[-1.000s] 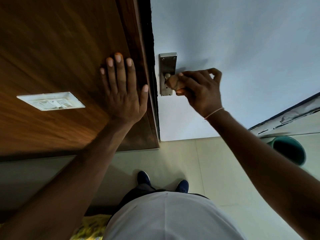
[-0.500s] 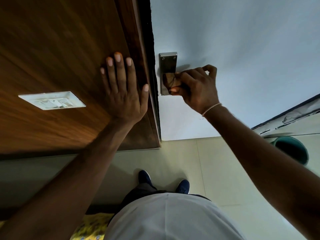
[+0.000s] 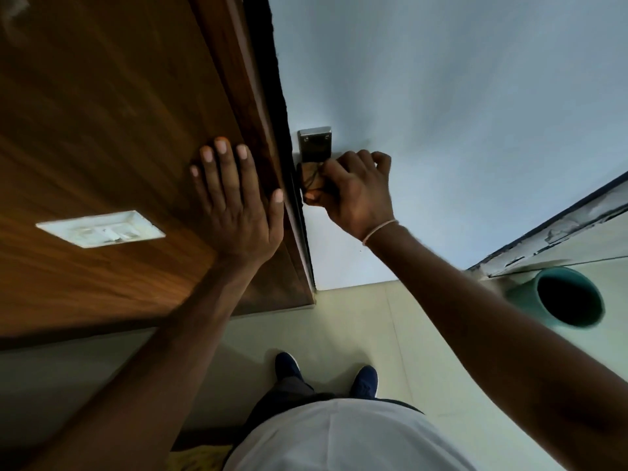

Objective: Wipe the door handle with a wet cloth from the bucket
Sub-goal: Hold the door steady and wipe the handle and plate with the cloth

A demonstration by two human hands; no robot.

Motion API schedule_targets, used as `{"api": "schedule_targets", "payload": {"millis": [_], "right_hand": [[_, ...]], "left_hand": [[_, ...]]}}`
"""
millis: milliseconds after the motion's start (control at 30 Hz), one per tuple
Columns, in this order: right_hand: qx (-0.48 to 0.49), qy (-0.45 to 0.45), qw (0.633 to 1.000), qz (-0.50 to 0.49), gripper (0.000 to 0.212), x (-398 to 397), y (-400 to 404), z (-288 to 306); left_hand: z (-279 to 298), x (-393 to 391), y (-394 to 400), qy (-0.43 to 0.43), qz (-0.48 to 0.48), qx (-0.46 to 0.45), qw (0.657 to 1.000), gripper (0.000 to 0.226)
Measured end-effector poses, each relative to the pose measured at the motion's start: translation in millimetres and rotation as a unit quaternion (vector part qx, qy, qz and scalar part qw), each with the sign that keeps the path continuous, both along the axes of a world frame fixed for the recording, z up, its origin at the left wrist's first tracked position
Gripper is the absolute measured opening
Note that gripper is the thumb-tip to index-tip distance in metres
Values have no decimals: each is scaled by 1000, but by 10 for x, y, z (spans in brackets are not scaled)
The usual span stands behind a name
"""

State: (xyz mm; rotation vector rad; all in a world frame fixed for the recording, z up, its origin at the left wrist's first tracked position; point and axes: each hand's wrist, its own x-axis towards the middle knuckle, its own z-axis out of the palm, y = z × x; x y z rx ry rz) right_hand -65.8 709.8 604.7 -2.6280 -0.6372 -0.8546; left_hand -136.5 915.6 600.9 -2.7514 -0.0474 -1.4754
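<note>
Switch plate (image 3: 101, 229): white, on the wooden panel (image 3: 102, 130), untouched.
Left hand (image 3: 234, 205): flat and open, fingers spread on the wood by the door edge; unmoved over the last second.
Door handle (image 3: 314, 149): metal plate on the pale door (image 3: 441, 113); its lever is hidden under the cloth.
Cloth (image 3: 311, 180): brownish wad, now pushed in against the plate, closer to the door edge than a second ago.
Right hand (image 3: 356, 195): closed around the cloth; has slid left along the handle.
Bucket (image 3: 564, 297): green, on the floor far right.
Meaning: probably mid-wipe, with the stroke reaching the handle's base.
</note>
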Motion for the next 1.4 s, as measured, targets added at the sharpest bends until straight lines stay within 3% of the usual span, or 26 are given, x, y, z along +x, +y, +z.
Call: {"api": "schedule_targets", "payload": {"millis": [267,467,800,1033,1400], "right_hand": [[-31,16,999,22,37,50,-386,-25],[-102,42,994,-4,48,-36,93,74],[-187,-27,980,57,40,152,-104,72],[-164,-8,981,99,29,232,-356,92],[-56,120,986,104,39,322,-837,31]], "left_hand": [[-38,50,-8,-15,3,-7,1000,79],[-43,50,13,-10,2,0,1000,80],[-50,58,10,-16,16,2,1000,78],[-25,38,6,-15,15,-3,1000,78],[-11,28,-9,-13,22,1,1000,78]]}}
